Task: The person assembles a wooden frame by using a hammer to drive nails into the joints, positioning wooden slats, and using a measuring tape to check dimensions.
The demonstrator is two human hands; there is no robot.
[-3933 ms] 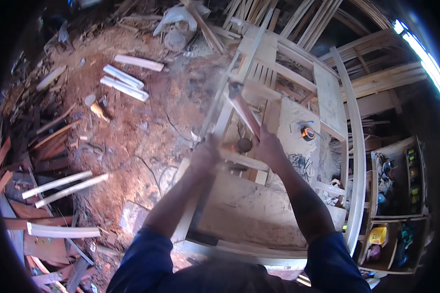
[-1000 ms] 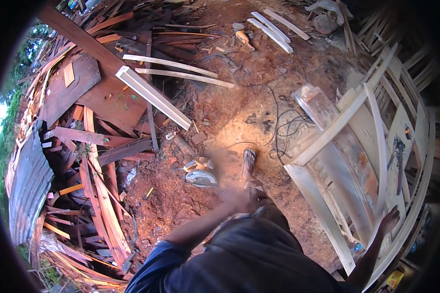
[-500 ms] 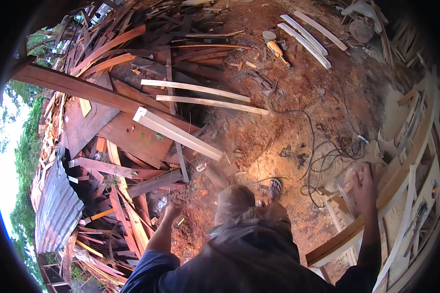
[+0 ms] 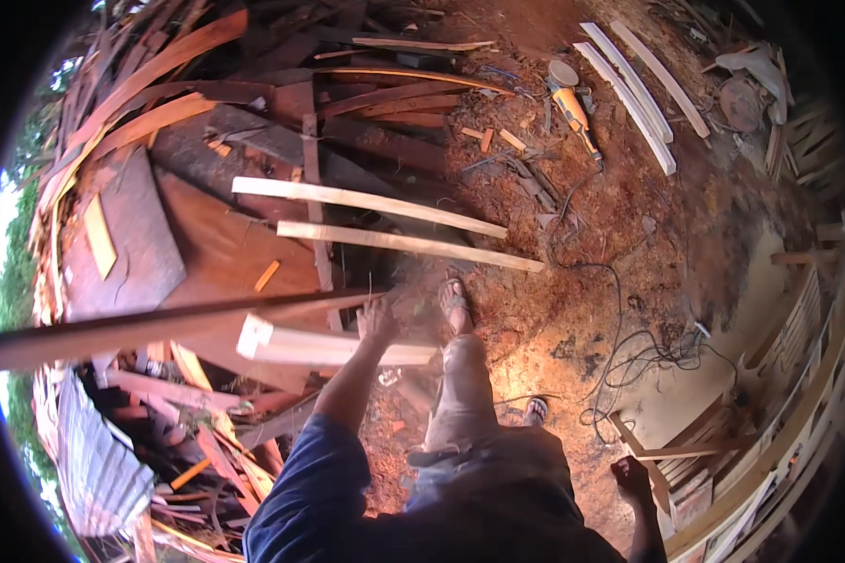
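My left hand (image 4: 377, 321) reaches over the near end of a long reddish-brown beam (image 4: 141, 330), fingers apart; whether it touches the wood is unclear. Just below that beam, a pale squared timber (image 4: 314, 347) lies crosswise, its white end toward the left. My left forearm covers part of it. At the lower right, my right hand (image 4: 632, 477) hangs with curled fingers beside a light wooden frame (image 4: 690, 451). Nothing shows in it.
Two pale strips (image 4: 408, 246) lie ahead over a scrap-wood heap (image 4: 376, 103). A yellow angle grinder (image 4: 573, 111) rests on the sawdust ground, its cable (image 4: 618, 310) looping right. More white strips (image 4: 629, 89) lie beyond. Corrugated metal sheet (image 4: 103, 460) stands at lower left.
My left hand has swung forward to the beam. My right hand has come away from the wooden frame and curled. One foot has stepped forward, and the beam and squared timber appear lower in view.
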